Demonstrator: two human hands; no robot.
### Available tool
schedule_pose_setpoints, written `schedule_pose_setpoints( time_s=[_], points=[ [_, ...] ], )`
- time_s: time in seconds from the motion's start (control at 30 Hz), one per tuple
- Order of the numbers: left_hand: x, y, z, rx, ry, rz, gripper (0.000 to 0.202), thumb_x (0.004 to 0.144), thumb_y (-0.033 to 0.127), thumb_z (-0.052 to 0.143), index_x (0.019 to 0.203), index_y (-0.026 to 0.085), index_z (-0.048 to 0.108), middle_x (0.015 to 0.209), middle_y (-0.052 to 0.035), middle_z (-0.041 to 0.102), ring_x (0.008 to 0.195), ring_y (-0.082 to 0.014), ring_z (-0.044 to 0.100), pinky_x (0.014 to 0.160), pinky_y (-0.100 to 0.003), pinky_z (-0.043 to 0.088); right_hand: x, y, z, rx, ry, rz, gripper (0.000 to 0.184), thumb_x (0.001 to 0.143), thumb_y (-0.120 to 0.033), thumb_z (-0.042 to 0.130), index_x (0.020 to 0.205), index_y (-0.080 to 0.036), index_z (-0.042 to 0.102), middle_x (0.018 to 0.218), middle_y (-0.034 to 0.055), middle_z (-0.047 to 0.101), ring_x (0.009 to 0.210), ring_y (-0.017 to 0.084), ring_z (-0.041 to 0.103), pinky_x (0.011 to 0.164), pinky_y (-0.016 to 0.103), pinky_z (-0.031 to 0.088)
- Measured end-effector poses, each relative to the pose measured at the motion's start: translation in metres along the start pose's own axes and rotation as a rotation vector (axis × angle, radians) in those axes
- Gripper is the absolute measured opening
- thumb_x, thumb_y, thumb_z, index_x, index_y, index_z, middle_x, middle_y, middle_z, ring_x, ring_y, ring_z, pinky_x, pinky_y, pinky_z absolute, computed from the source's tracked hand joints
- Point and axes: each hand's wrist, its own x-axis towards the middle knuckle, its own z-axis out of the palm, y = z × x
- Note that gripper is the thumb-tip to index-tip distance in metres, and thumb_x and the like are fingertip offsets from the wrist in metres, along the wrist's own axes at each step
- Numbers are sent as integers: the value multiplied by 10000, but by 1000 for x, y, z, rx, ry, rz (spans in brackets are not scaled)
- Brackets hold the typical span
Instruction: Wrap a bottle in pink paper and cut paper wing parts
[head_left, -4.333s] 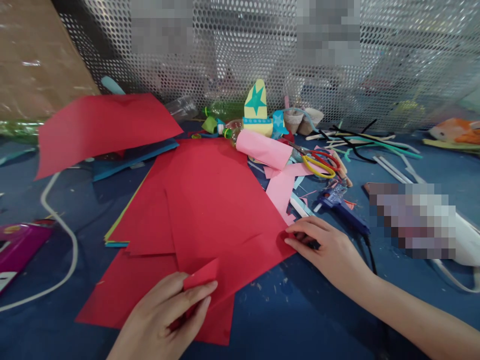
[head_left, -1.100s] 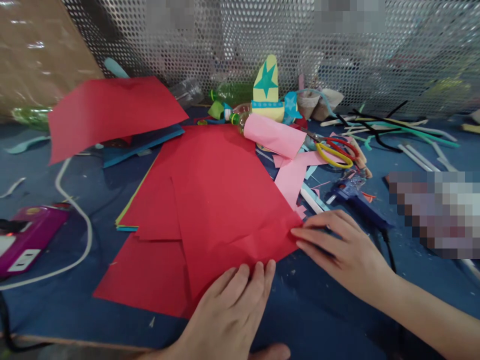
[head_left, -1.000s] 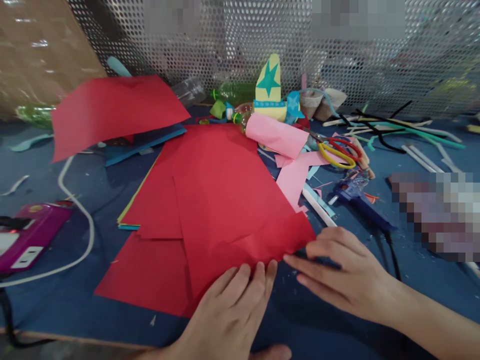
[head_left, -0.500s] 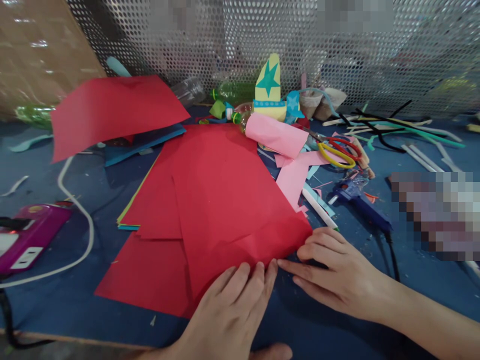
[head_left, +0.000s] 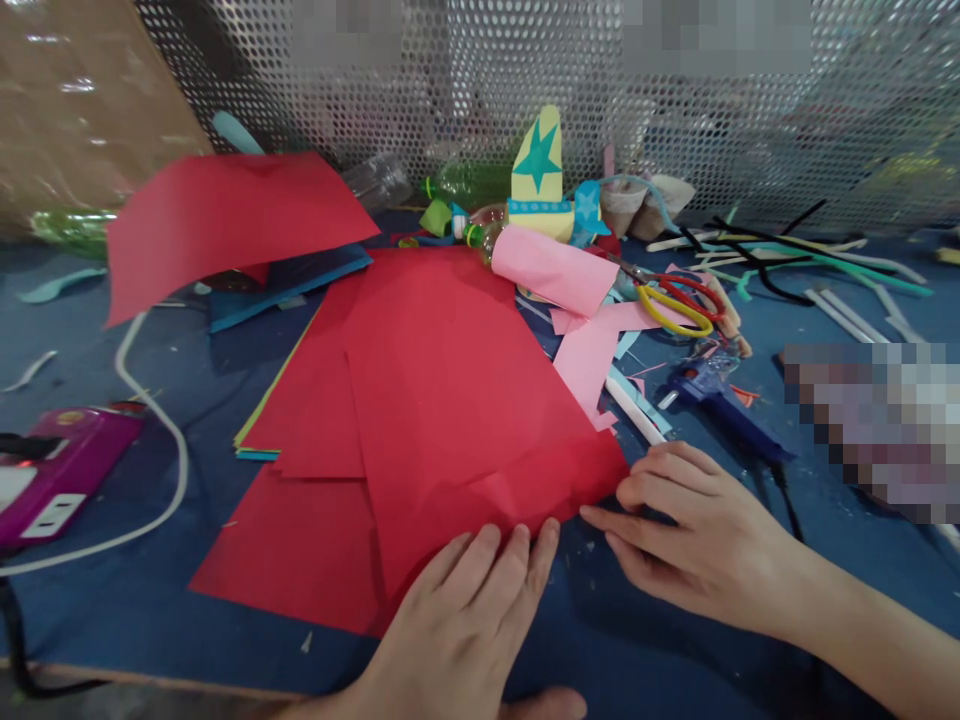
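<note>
A large sheet of red paper lies over other red sheets, its near edge folded over. My left hand is flat on that folded edge, its fingers stretched out and the thumb apart. At the right end of the fold, my right hand touches the paper's corner with bent fingers, the index finger pointing along the edge. Whether the right fingertips pinch the paper is partly hidden. Beyond the sheet lies a bottle wrapped in pink paper.
Scissors and a blue glue gun lie to the right, near paper scraps. A curved red sheet stands at the back left. A purple power strip with a white cable is at left. Perforated metal rises behind.
My right hand has slid a little to the right along the folded edge, away from my left hand. My left hand stays in place on the fold.
</note>
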Motion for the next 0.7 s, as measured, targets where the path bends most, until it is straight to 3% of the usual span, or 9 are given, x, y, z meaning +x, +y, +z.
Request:
schedule_pose_setpoints(
  time_s=[0.17,0.37,0.47,0.53,0.63,0.7],
  points=[
    [2,0,-1,-1,4,-14,729,856,696,418,1294,137,582,1145,-37,684,1013,-197,536,910,-279,396,0,10,-8,-35,-16,11,209,862,-129,563,735,-208,709,665,22,641,676,156,578,655,326,511],
    [4,0,-1,-11,0,-20,731,852,695,428,1299,135,576,1141,-33,689,1001,-195,537,898,-283,386,-1,16,-14,-65,-30,22,212,862,-127,559,735,-200,713,619,18,611,627,156,556,585,317,493],
    [4,1,-1,-7,0,-16,743,846,701,431,1301,132,573,1142,-35,687,1011,-198,529,894,-283,382,-4,18,-17,-121,-53,26,251,849,-127,558,627,-196,654,586,16,589,612,163,557,567,324,503],
    [4,1,-1,-8,7,-18,737,851,699,422,1295,131,576,1132,-34,689,1010,-199,525,899,-283,376,-4,20,-20,-189,-1,19,272,829,-110,576,573,-197,608,559,16,577,595,166,545,548,324,506],
    [3,1,-1,-10,19,-24,720,869,687,397,1283,127,582,1121,-39,689,1003,-201,521,909,-285,368,-3,19,-21,-183,120,20,185,817,-89,597,684,-202,659,577,9,582,582,155,528,530,295,504],
    [3,0,-1,-5,17,-16,719,866,686,405,1282,127,584,1130,-46,684,1007,-205,521,914,-285,370,-2,15,-18,-62,108,5,159,840,-92,580,852,-194,700,636,11,606,599,144,543,581,285,527]
  ],
)
